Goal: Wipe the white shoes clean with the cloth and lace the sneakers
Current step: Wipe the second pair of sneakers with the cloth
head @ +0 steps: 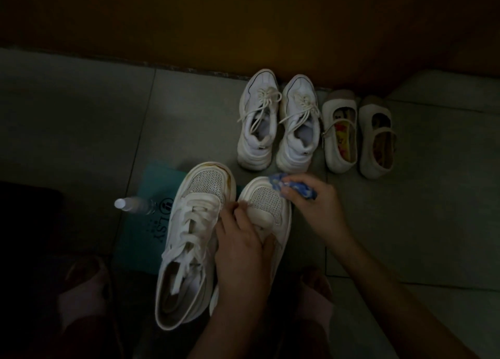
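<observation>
Lower centre of frame: left hand (243, 247) grips the held sneaker (267, 199) across tongue and midfoot, with fingers and thumb curled over the upper. The toe points to the top of the frame. Right hand (316, 204) sits just right of that toe, fingers closed round a bunched blue cloth (309, 193). The cloth's free end touches the toe-cap rim.

The second sneaker (189, 237) of this pair lies just left of the held one, and I can't tell if their sides touch. Its laces are in, and a yellow-brown stain runs along the toe edge.

Counts:
- Shoes: six, in three pairs. The near pair is as above. The far pair of laced sneakers (257, 120) is at upper centre, side by side. The pair of strap shoes (341, 134) is just right of those.
- Cloth: one.
- Spray bottle (127, 205): one, white cap, left of centre, at the edge of the teal sheet.
- Teal printed sheet (146, 239): one, under the second sneaker.
- Feet (81, 302): two, at the bottom edge, too dark for detail.

Everything sits on a tiled floor (81, 128).
</observation>
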A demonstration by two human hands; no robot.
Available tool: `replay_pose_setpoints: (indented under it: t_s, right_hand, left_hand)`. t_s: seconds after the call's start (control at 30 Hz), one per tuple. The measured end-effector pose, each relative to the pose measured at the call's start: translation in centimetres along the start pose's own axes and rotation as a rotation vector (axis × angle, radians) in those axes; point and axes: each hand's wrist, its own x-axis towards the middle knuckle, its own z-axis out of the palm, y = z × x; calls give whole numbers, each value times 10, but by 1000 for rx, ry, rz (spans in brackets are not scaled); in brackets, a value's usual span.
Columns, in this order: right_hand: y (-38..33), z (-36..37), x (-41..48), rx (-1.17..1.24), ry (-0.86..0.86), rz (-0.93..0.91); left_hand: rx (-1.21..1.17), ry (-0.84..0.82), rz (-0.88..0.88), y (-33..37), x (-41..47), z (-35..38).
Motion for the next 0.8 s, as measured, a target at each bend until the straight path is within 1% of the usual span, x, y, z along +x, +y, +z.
replay_pose_setpoints:
  t_s: [0.1,0.17,0.3,0.37,0.43,0.5,0.6,0.63,0.7,0.8]
  right_hand:
    - [1,3,-15,11,88,7]
    - [1,5,-25,18,135,12]
    - [4,9,-48,14,187,41]
    - [7,10,-61,24,176,60]
    - [9,9,-73,54,129,96]
    - [9,2,-80,141,83,189]
    - [3,-23,-68,282,80,286]
    - [-1,-31,-57,287,82,267]
    - [-13,-39,-28,219,40,159]
    - [-37,-24,21,49,-171,-7]
  left_hand:
    - [11,23,26,-2,0,0]
    - [17,6,28,-2,0,0]
    - [7,17,40,-4,1,2]
    - [-2,10,30,-5,1,2]
    - [-10,13,40,-6,1,2]
    - [-16,13,56,-8,1,2]
    - [-13,13,57,-9,2,1]
    - [-9,20,61,-9,2,1]
    - [7,29,73,-8,1,1]
    - [10,30,67,-8,0,1]
